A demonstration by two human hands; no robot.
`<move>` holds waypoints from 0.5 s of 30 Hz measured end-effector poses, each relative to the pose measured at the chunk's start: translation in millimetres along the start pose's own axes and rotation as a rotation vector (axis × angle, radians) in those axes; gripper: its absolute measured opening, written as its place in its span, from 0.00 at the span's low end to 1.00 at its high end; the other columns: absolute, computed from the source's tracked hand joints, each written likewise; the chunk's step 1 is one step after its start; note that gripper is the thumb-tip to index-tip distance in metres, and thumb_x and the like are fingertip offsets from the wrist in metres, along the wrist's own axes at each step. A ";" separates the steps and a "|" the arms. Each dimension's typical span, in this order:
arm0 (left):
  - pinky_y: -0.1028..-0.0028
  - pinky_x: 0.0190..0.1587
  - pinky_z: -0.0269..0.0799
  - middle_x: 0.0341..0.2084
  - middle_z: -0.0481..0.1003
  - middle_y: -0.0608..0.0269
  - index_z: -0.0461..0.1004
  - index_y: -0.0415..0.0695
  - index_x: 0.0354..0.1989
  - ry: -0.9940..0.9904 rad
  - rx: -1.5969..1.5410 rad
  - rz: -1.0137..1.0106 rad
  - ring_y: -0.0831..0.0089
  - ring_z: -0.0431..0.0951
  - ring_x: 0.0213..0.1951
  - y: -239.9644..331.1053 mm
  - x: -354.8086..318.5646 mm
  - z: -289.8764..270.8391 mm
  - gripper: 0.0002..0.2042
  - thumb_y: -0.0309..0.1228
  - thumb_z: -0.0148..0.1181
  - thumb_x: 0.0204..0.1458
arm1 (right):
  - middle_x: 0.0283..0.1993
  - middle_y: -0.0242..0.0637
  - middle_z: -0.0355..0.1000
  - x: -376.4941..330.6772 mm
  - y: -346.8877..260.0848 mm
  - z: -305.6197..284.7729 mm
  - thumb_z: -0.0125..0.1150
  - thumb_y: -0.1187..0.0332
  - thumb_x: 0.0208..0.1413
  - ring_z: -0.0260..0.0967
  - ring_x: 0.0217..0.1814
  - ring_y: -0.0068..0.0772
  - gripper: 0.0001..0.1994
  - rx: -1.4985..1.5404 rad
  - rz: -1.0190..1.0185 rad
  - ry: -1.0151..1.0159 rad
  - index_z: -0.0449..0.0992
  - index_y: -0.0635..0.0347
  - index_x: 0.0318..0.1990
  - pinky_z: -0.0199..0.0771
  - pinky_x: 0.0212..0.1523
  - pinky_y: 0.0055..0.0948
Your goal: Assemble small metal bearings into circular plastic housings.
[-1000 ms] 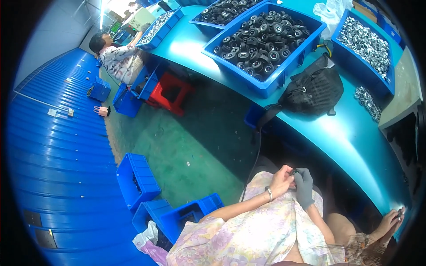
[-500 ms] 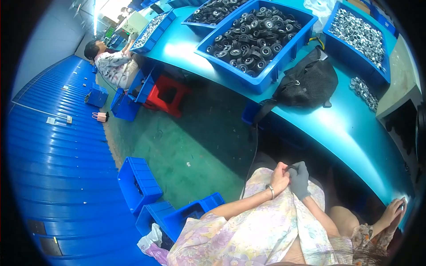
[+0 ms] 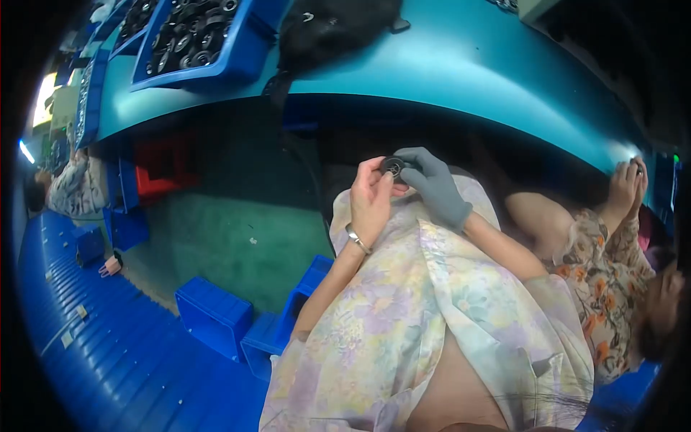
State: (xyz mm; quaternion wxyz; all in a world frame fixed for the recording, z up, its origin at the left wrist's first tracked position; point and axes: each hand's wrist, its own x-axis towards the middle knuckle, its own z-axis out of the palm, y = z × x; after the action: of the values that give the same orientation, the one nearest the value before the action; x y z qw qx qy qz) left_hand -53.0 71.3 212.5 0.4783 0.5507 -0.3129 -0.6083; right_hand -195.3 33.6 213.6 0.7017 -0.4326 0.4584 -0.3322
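Observation:
A small black wheel (image 3: 393, 167) with a pale metal hub is held over my lap, its face turned up. My bare left hand (image 3: 371, 204), with a bracelet at the wrist, grips its left and lower edge between thumb and fingers. My right hand (image 3: 436, 187), in a grey glove, closes on its right side, the thumb pressed near the hub. Parts of the rim are hidden under the fingers. Floral cloth (image 3: 389, 302) lies under both forearms.
A teal table (image 3: 446, 57) curves ahead, bearing a blue bin (image 3: 216, 72) of black wheels and a black mesh bag (image 3: 331, 32). Blue crates (image 3: 214, 317) and a red stool (image 3: 164, 169) stand at left. A co-worker's hands (image 3: 625, 189) are by the table edge at right.
The view has swung right and down toward my lap, so the bins shift up and left. Both hands still hold together; the wheel between them now shows its face.

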 end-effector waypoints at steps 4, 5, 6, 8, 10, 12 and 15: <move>0.77 0.33 0.76 0.34 0.74 0.53 0.61 0.33 0.51 -0.036 0.162 0.019 0.72 0.79 0.31 -0.8 -7.2 1.3 0.13 0.20 0.46 0.58 | 0.41 0.35 0.72 -11.2 1.4 -1.1 0.54 0.74 0.53 0.68 0.43 0.22 0.13 -0.050 -0.061 0.018 0.70 0.65 0.47 0.70 0.43 0.23; 0.77 0.30 0.75 0.31 0.76 0.53 0.61 0.33 0.49 -0.037 0.247 0.052 0.72 0.79 0.28 -1.0 -9.4 1.8 0.12 0.20 0.47 0.57 | 0.41 0.35 0.72 -14.7 2.7 -1.0 0.54 0.74 0.53 0.68 0.43 0.22 0.14 -0.146 -0.091 0.014 0.70 0.65 0.47 0.70 0.43 0.24; 0.77 0.30 0.75 0.31 0.76 0.53 0.61 0.33 0.49 -0.040 0.249 0.048 0.72 0.79 0.28 -4.3 -11.7 2.0 0.12 0.20 0.47 0.57 | 0.42 0.36 0.72 -17.6 4.1 -0.9 0.54 0.74 0.52 0.68 0.43 0.22 0.14 -0.243 -0.122 0.010 0.69 0.65 0.48 0.70 0.43 0.24; 0.76 0.28 0.75 0.29 0.76 0.54 0.61 0.33 0.47 -0.016 0.246 0.087 0.73 0.79 0.26 -12.0 -15.2 3.7 0.11 0.20 0.48 0.56 | 0.41 0.36 0.72 -19.9 12.0 -0.3 0.55 0.74 0.52 0.68 0.42 0.23 0.14 -0.233 -0.119 0.017 0.69 0.65 0.47 0.71 0.42 0.24; 0.76 0.28 0.75 0.29 0.75 0.54 0.61 0.33 0.46 0.010 0.222 0.076 0.73 0.78 0.26 -15.1 -20.2 5.1 0.10 0.19 0.48 0.56 | 0.40 0.37 0.72 -21.7 18.8 3.1 0.55 0.75 0.51 0.69 0.41 0.23 0.14 -0.222 -0.115 0.023 0.69 0.65 0.47 0.71 0.42 0.24; 0.77 0.28 0.75 0.29 0.75 0.54 0.62 0.33 0.45 0.037 0.201 0.065 0.74 0.78 0.26 -18.1 -23.4 4.3 0.09 0.19 0.49 0.56 | 0.38 0.39 0.70 -23.5 24.2 8.5 0.56 0.75 0.50 0.68 0.37 0.28 0.12 -0.221 -0.135 0.066 0.71 0.65 0.44 0.70 0.39 0.26; 0.77 0.28 0.75 0.29 0.75 0.55 0.62 0.33 0.43 0.049 0.224 0.029 0.74 0.78 0.26 -22.3 -30.0 1.7 0.08 0.18 0.48 0.56 | 0.38 0.38 0.70 -26.7 31.9 11.6 0.55 0.75 0.50 0.68 0.37 0.27 0.12 -0.243 -0.190 0.098 0.71 0.64 0.44 0.70 0.39 0.26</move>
State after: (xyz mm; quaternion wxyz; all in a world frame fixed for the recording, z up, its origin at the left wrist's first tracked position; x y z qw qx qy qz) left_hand -61.9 106.6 203.7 0.4299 0.6109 -0.3750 -0.5489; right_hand -191.9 73.1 196.5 0.5864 -0.5388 0.4861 -0.3598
